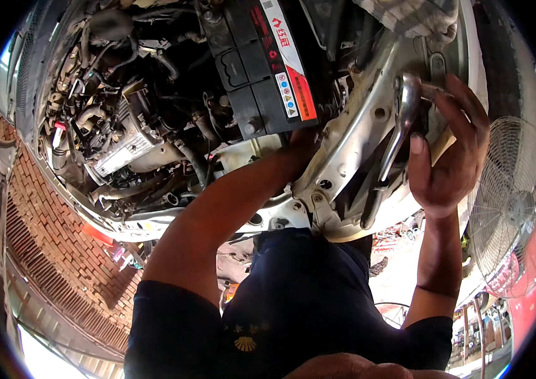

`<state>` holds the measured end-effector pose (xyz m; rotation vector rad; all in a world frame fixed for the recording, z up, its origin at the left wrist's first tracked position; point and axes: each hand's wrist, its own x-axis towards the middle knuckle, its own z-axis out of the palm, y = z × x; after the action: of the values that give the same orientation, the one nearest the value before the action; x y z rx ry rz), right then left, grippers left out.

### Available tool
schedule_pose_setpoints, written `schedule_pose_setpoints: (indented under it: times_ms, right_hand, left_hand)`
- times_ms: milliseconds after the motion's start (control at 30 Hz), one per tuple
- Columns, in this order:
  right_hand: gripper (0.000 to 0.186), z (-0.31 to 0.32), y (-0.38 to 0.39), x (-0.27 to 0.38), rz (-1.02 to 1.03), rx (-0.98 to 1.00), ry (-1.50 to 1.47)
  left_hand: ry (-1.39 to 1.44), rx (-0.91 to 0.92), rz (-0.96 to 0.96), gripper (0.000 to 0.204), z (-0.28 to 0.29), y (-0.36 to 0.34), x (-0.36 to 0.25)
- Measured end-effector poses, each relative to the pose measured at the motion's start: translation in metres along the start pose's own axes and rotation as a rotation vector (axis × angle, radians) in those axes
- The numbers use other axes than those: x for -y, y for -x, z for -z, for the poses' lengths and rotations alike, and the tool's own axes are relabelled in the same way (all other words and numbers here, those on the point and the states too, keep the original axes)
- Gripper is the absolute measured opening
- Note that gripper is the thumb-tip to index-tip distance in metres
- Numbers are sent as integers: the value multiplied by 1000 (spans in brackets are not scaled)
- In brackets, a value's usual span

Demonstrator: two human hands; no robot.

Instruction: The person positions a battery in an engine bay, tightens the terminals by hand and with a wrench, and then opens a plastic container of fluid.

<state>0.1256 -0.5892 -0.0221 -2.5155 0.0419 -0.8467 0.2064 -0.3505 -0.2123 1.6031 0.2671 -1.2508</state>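
My right hand [448, 151] is raised, its fingers closed on the ratchet wrench [400, 123] at the engine bay's edge. My left arm reaches under the car battery [262, 69]; I cannot tell how that hand is.

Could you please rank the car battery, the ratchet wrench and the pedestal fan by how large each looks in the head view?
1. Car battery.
2. Pedestal fan, partly cut off, so nearly alike.
3. Ratchet wrench.
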Motion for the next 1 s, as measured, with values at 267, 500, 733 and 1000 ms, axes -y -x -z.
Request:
schedule_pose_setpoints:
  times_ms: [267,500,733,1000]
  right_hand:
    - [41,-2,-1,-2,7,4,-11]
    - [43,-2,-1,0,-5,43,51]
    - [50,2,-2,5,-44,60,99]
    - [49,3,-2,7,-68,116,106]
  left_hand:
    - [7,9,-5,44,0,4,1]
    - [18,23,-6,45,1,5,3]
    - [20,38,15,47,0,4,6]
    - [13,60,40,49,-4,7,10]
